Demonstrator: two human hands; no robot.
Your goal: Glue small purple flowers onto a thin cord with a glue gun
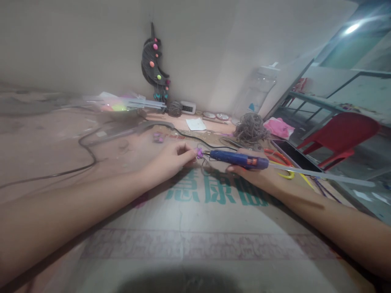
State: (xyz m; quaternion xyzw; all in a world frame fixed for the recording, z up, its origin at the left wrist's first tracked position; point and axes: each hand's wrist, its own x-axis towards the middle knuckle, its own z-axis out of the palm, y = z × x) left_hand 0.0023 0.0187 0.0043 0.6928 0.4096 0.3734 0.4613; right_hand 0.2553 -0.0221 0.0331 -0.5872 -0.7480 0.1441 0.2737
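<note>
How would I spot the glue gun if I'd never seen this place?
Start at the pale work surface with large green characters, then find the right hand just beyond them. It grips the glue gun, whose tip points at the small purple piece in the left hand. Nothing nearby shares its blue body with a long whitish stick out the back.

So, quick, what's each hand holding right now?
Left hand: closed, pinching a small purple piece.
Right hand: closed, holding a blue glue gun.
</note>
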